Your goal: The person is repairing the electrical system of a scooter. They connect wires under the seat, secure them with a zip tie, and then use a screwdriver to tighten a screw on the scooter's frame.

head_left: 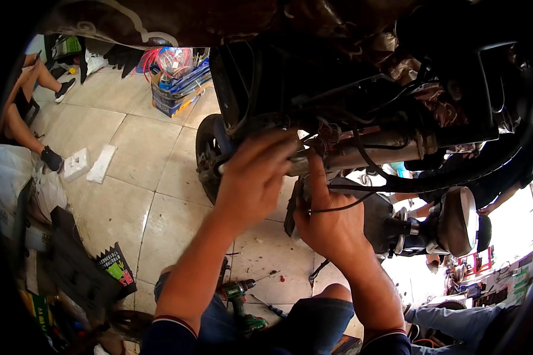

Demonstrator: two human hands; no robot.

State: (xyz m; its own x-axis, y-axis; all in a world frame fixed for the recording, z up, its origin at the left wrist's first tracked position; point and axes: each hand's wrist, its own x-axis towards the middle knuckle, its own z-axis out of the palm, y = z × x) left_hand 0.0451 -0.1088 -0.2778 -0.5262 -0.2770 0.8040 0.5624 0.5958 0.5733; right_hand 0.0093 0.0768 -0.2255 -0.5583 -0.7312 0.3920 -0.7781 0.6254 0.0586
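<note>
Both of my hands are at the underside of a dark vehicle frame (pixel 370 94), by a small bundle of thin wires (pixel 327 133). My left hand (pixel 254 177) is smeared by motion, its fingers pointing toward the wires; whether it holds anything cannot be made out. My right hand (pixel 331 222) stretches its index finger up to the wires, with the other fingers curled in. A thin black cable (pixel 352 204) crosses over that hand. Just above it runs a greyish metal tube (pixel 373 155). A wheel (pixel 209 151) sits left of my hands.
A green cordless drill (pixel 238 296) rests on the tiled floor (pixel 177 219) between my legs. Far back stands a box of blue packets (pixel 177 94). White foam pieces (pixel 77 164) lie to the left, near a seated person's legs (pixel 26 130). Another person's jeans (pixel 456 322) show at lower right.
</note>
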